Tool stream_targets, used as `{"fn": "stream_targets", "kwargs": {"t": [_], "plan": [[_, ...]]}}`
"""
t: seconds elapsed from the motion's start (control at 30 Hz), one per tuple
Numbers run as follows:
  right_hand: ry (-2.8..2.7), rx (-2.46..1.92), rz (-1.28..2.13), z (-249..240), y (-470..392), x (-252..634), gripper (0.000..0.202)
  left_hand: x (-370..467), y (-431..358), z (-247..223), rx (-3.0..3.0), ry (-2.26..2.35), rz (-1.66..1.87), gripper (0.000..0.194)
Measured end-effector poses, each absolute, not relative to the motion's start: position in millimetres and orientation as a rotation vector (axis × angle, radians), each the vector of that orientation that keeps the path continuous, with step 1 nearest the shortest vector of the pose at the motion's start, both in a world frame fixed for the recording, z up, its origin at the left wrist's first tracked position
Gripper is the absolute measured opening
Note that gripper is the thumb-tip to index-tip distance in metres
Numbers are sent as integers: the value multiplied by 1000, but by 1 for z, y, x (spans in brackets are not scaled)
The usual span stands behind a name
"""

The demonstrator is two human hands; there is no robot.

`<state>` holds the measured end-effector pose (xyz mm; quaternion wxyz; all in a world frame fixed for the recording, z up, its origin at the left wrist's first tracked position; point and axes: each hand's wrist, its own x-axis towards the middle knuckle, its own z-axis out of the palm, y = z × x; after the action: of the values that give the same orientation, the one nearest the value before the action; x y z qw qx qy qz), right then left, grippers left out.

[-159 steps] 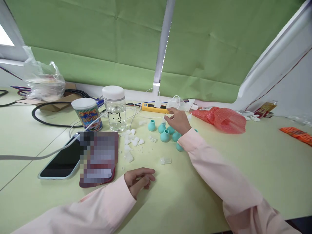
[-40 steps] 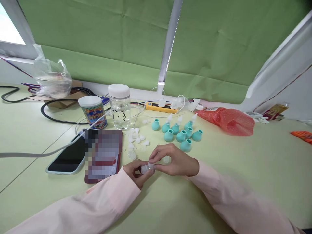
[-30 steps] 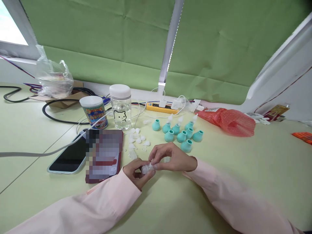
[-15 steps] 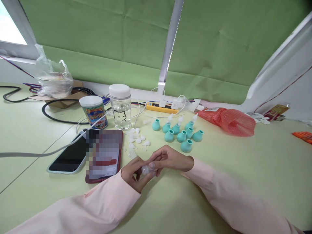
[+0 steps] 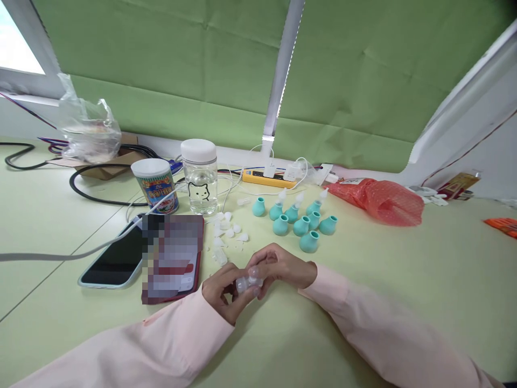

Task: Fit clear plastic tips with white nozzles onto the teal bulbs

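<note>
A small clear plastic nozzle piece [image 5: 243,284] is held between both hands in front of me. My left hand [image 5: 224,288] is closed on it from the left, fingers and thumb curled round. The fingers of my right hand [image 5: 275,269] pinch its right end; part of the piece is hidden behind them. Just beyond my right hand stand several teal rubber bulbs [image 5: 309,242], some open at the neck. Others carry a clear pointed nozzle [image 5: 299,200]. Small white plastic parts and scraps [image 5: 230,233] lie loose beyond my left hand.
To the left lie a dark-screened phone [image 5: 117,258] and a red-cased phone [image 5: 177,258]. Behind them stand a printed tub [image 5: 158,188] and a water bottle [image 5: 200,180]. A yellow power strip [image 5: 266,178] and red bubble wrap [image 5: 379,202] lie at the back; a grey cable [image 5: 52,257] crosses the left.
Both hands have shifted very slightly, with the clear piece still between them. The right fingers have moved a little over it, showing more of its right end. The other things have stayed put.
</note>
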<state>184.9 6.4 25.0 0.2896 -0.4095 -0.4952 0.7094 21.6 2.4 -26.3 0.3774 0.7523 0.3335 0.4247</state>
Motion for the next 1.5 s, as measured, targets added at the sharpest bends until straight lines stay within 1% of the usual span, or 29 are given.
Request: {"fn": "stream_targets", "kwargs": {"t": [0.2, 0.3, 0.37, 0.47, 0.53, 0.57, 0.63, 0.73, 0.8, 0.83, 0.93, 1.0, 1.1, 1.27, 1.37, 1.5], "plan": [[-1378, -1082, 1887, 22, 8, 185, 31, 22, 3, -23, 1964, 854, 1073, 18], [-1529, -1167, 1759, 34, 5, 187, 34, 23, 2, -23, 1886, 862, 1099, 21], [-1676, -1268, 1487, 47, 4, 192, 34, 24, 1, -22, 1744, 922, 1094, 24], [-1991, -1409, 805, 62, 2, 205, 28, 26, -3, -20, 1548, 1017, 1061, 26], [-2270, -1455, 443, 65, 2, 214, 31, 27, -4, -19, 1488, 1036, 1049, 29], [-2417, -1474, 349, 64, 3, 217, 35, 27, -5, -19, 1477, 1040, 1042, 30], [-2663, -1516, 297, 59, 4, 221, 37, 27, -5, -20, 1474, 1051, 1027, 32], [-2837, -1575, 262, 49, 7, 219, 25, 27, -4, -22, 1498, 1044, 1014, 32], [-2818, -1594, 181, 46, 9, 215, 16, 27, -4, -23, 1509, 1000, 1012, 30], [-2772, -1607, 127, 45, 10, 214, 15, 27, -4, -24, 1512, 970, 1013, 30], [-2560, -1614, -49, 49, 11, 213, 18, 27, -5, -24, 1522, 903, 1007, 29], [-2406, -1545, -140, 53, 12, 214, 18, 27, -5, -23, 1549, 910, 967, 27], [-2229, -1417, -182, 55, 13, 218, 16, 26, -5, -23, 1588, 938, 926, 25], [-2278, -1348, -162, 39, 20, 218, 14, 27, -6, -20, 1518, 892, 1018, 21], [-2269, -1381, -307, 31, 25, 219, 16, 27, -7, -19, 1518, 908, 989, 20], [-2228, -1453, -487, 35, 27, 225, 21, 25, -7, -19, 1504, 946, 914, 21]]}}
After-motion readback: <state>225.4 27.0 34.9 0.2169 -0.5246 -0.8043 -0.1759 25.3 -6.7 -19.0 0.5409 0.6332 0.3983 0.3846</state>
